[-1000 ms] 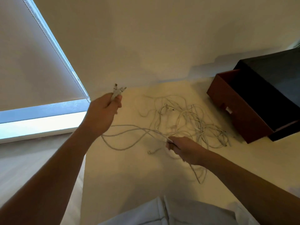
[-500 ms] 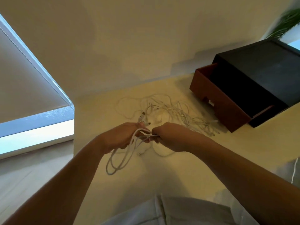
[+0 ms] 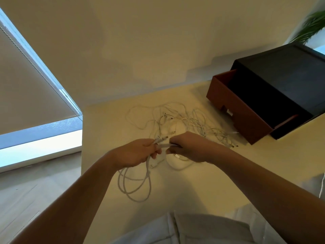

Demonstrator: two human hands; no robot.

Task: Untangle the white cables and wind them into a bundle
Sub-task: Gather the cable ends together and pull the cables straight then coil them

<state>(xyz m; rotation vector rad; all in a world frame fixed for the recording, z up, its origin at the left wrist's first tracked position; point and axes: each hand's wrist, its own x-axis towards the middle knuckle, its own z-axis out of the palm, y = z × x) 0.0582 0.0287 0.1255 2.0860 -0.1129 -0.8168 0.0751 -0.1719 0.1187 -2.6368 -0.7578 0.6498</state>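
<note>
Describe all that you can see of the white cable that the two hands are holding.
The white cable is thin and flexible, with a matte, perhaps braided look. Several loops of it hang below the left hand, which grips them; two plug ends stick out above that hand. A short stretch runs across to the right hand, which pinches it. The loops are over the pale table; whether they touch it is unclear. Whether the cable joins the tangle behind cannot be told.

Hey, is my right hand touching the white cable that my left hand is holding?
Touching. The head view shows the right hand pinching the white cable just beside the left hand, which grips its loops.
</note>
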